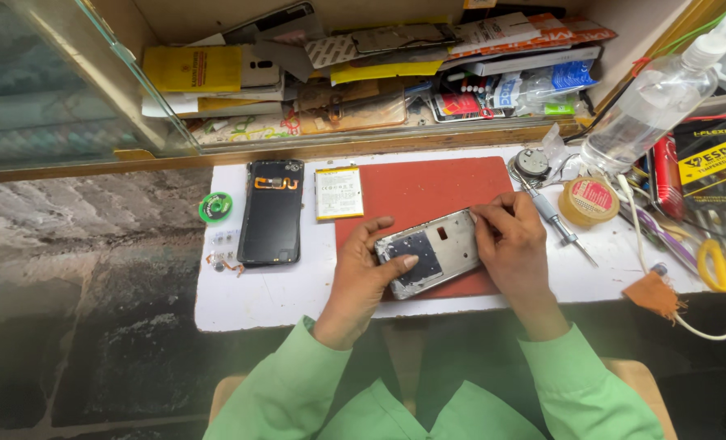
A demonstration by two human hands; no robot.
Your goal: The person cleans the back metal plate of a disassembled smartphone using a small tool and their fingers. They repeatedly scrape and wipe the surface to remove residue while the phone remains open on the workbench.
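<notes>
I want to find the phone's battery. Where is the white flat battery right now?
In the head view, the white battery lies flat on the white table, left of centre, between the black phone back and the red mat.

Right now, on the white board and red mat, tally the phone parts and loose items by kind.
Silver phone frame, held in left hand and right hand: 1
Black phone panel: 1
Flat battery: 1
Green reel: 1
Screwdriver: 1
Tape roll: 1
Total: 6
</notes>
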